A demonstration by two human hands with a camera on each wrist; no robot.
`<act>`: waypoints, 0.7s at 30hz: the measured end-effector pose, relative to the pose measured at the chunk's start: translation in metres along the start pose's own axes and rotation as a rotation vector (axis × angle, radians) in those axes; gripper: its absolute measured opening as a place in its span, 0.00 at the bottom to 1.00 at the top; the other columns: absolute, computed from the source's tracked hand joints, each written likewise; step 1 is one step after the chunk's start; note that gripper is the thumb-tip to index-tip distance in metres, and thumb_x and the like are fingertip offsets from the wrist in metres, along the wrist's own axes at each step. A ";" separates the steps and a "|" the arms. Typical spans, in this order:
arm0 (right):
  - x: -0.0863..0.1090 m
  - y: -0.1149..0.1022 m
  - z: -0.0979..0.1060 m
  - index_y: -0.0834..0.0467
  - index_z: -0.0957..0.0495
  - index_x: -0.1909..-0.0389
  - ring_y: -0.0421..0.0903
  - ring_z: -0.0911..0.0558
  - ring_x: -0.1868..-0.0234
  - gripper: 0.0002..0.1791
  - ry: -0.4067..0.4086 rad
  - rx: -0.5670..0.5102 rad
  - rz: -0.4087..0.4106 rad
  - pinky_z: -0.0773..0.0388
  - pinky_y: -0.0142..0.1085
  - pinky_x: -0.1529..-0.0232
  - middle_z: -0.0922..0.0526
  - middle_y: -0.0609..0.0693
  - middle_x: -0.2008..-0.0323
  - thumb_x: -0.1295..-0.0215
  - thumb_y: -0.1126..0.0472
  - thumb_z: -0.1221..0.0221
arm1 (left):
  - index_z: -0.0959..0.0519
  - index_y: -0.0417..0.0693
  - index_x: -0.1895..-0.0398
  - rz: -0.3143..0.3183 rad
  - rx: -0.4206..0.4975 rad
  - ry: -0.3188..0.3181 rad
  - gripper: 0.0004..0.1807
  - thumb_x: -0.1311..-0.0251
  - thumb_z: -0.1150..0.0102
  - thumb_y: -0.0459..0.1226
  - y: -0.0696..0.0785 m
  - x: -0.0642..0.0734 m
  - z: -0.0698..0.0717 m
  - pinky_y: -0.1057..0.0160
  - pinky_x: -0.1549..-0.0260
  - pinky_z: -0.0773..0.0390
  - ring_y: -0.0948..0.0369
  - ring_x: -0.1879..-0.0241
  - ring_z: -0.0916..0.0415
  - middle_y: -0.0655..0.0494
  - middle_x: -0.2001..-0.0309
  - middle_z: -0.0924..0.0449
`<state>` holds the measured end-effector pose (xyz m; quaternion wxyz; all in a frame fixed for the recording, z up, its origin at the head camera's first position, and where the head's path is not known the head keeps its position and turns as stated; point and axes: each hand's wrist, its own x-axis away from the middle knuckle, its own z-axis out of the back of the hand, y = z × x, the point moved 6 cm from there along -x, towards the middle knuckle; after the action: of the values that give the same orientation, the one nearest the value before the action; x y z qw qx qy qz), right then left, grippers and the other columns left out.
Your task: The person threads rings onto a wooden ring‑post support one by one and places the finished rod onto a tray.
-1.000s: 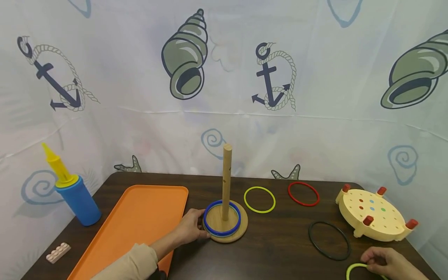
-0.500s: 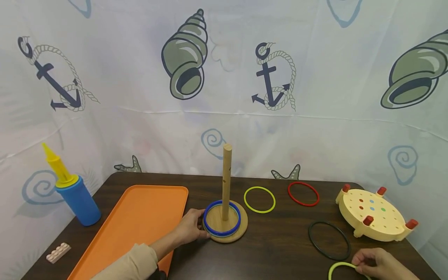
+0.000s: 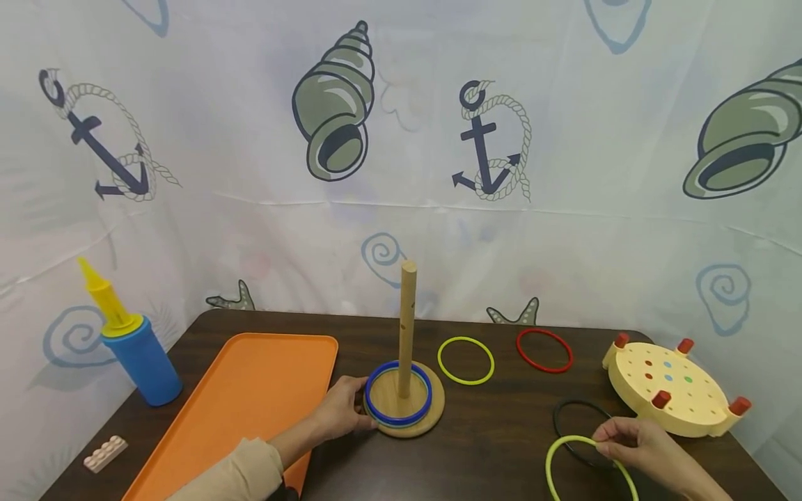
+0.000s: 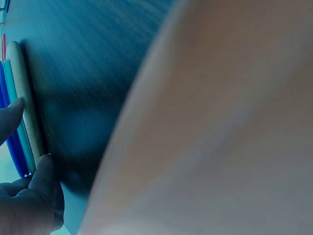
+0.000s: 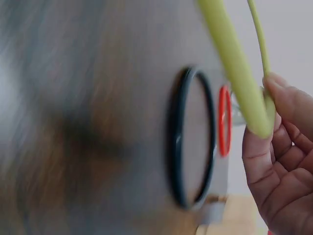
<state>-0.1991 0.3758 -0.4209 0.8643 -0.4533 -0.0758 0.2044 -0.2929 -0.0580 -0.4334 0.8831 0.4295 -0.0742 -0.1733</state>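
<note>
In the head view, my left hand (image 3: 341,409) holds the left edge of a wooden ring-toss stand (image 3: 407,327), its post upright. A blue ring (image 3: 399,422) lies round the post on the base, over a teal ring (image 4: 25,147) that shows in the left wrist view. There, the thumb lies across the rings and the fingers reach the base's edge. At the lower right, my right hand (image 3: 648,451) pinches a yellow-green ring (image 3: 573,439) between thumb and fingers. The raised ring overlaps a black ring (image 3: 579,401) on the table.
A yellow ring (image 3: 466,383) and a red ring (image 3: 545,369) lie behind. Far right is an upturned cream pegged stool (image 3: 670,390). An orange tray (image 3: 269,390), a blue-and-yellow pump (image 3: 140,362) and a pink toy brick (image 3: 105,454) are at left.
The right hand has moved left and slightly away from the body, bringing the yellow-green ring up from the bottom edge to overlap the black ring. The left hand keeps its place at the stand.
</note>
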 end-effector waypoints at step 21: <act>-0.069 -0.100 -0.007 0.68 0.22 0.63 0.35 0.26 0.76 0.08 0.310 0.052 0.056 0.26 0.31 0.78 0.22 0.41 0.75 0.37 0.65 0.42 | 0.32 0.25 0.41 -0.002 0.022 0.011 0.42 0.65 0.25 0.27 0.001 0.001 0.000 0.57 0.58 0.20 0.49 0.51 0.29 0.39 0.50 0.32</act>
<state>-0.2306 0.2907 -0.3400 0.8710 -0.4588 0.0765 0.1578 -0.2913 -0.0575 -0.4326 0.8786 0.4403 -0.0709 -0.1710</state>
